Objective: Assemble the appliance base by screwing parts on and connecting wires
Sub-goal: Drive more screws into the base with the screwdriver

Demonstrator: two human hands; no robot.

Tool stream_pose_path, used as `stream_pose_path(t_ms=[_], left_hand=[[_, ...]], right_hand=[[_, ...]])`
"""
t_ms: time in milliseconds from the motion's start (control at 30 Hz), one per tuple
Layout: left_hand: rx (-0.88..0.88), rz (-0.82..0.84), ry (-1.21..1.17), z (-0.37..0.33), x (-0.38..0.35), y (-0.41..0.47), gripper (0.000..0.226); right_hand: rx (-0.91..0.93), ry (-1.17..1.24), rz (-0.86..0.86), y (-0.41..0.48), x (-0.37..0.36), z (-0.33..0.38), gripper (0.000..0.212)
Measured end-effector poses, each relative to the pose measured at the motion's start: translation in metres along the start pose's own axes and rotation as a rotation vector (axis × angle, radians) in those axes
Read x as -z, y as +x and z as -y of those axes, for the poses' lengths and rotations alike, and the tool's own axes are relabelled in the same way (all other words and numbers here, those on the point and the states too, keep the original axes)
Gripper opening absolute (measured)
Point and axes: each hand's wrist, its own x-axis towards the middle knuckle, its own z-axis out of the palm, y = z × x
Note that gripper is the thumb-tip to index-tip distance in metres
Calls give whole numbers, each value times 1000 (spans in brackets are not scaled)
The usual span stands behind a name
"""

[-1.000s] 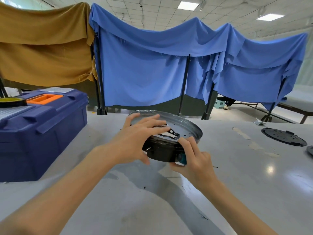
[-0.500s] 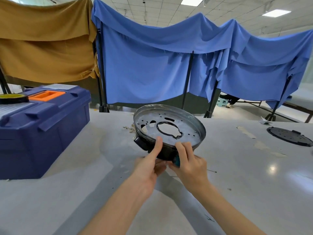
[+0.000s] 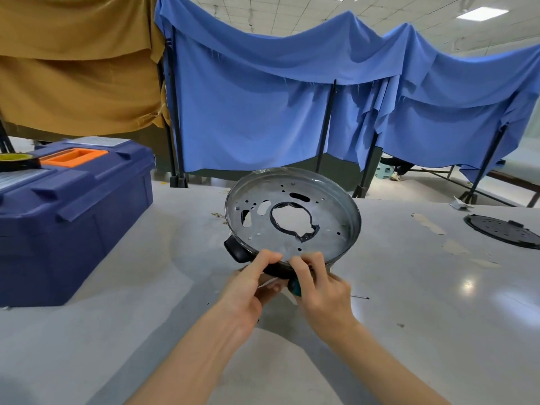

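Over the grey table [image 3: 409, 331], the round metal base [image 3: 327, 217] tips up toward me. My left hand [image 3: 251, 287] pinches its near rim. My right hand [image 3: 321, 293] curls over the rim too, a teal thing [image 3: 295, 288] tucked underneath.

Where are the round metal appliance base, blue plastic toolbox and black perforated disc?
round metal appliance base [image 3: 333, 217]: head view, plate right of centre hole.
blue plastic toolbox [image 3: 73, 244]: head view, front wall.
black perforated disc [image 3: 496, 230]: head view, top face.
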Motion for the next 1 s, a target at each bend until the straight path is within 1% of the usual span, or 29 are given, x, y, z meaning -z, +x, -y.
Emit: stream_pose_path(t_ms=[133, 167, 233, 300, 367, 467, 500, 633, 700, 767, 800, 833, 867, 900, 967, 1000], left_hand=[[-23, 25, -58, 4, 4, 1, 13], [-30, 38, -74, 5, 5, 1, 19], [-42, 71, -98, 8, 8, 1, 42], [-62, 112, -122, 11, 11, 0, 57], [-80, 143, -130, 12, 12, -1, 58], [-105, 141, -117, 12, 13, 1, 56], [-111, 136, -115, 12, 13, 2, 57], [-117, 148, -109, 10, 14, 4, 58], [-115, 139, -113, 9, 15, 5, 51], [-102, 126, -121, 6, 16, 6, 42], [-89, 119, -127, 5, 17, 6, 42], [-72, 111, -135, 4, 17, 5, 44], [-55, 100, -147, 3, 18, 5, 46], [-42, 90, -163, 3, 20, 4, 48], [-37, 79, -204, 3, 24, 3, 50], [-43, 75, -224, 2, 26, 3, 49]], right_hand=[[-11, 35, 16, -1, -2, -3, 31], [-13, 42, 20, -2, -2, -4, 29], [-8, 51, 26, -4, -1, -5, 31], [5, 60, 30, -7, -2, -7, 38], [9, 69, 21, -8, -3, -7, 38], [7, 67, -9, -7, -4, -6, 18], [4, 63, -16, -7, -5, -6, 15], [-6, 48, -11, -6, -6, -5, 15], [-21, 47, 19, -6, -4, -5, 20], [-55, 76, 79, -3, -2, -5, 40], [-68, 100, 99, 0, 0, -7, 45], [-77, 124, 96, 4, 2, -9, 43], [-91, 146, 84, 10, 6, -12, 36], [-129, 171, 66, 17, 12, -14, 35], [-205, 218, 11, 31, 24, -21, 53], [-243, 248, -35, 39, 31, -25, 57]])
